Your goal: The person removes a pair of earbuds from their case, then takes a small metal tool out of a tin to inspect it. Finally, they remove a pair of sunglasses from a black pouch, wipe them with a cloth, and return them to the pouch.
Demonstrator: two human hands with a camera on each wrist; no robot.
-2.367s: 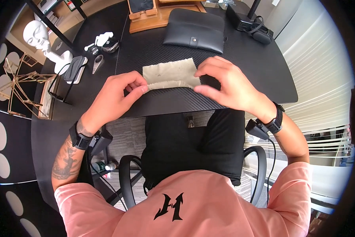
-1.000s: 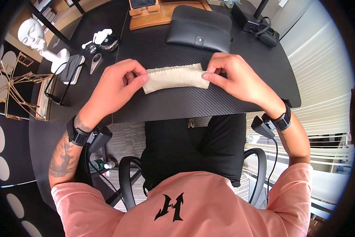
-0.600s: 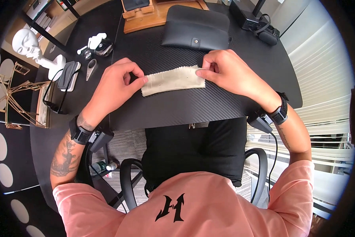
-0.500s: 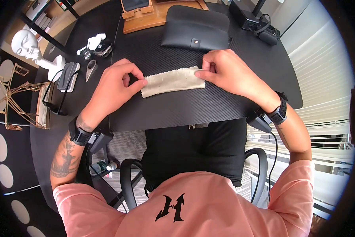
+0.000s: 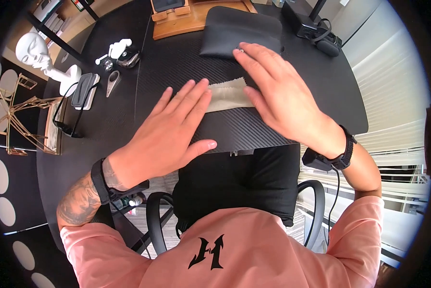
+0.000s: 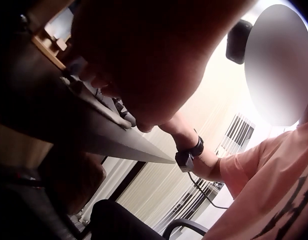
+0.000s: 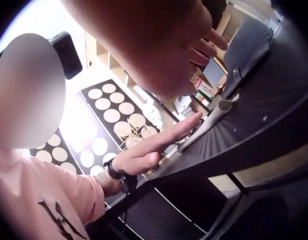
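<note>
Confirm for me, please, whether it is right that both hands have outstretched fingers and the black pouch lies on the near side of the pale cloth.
Not quite: the black pouch lies on the far side of the pale cloth, as the head view shows. The left hand and right hand do have outstretched fingers.

The cloth [image 5: 228, 97] lay on the surface [image 5: 340, 91], its left end beneath the left fingers [image 5: 195, 104] in the head view, its right end beside the right fingers [image 5: 263, 67]. Behind it was the pouch [image 5: 242, 29]; farther back, leftward, the wooden stand [image 5: 201, 21]. At far left stood the mannequin head [image 5: 33, 50], the glasses [image 5: 67, 129] before it.
</note>
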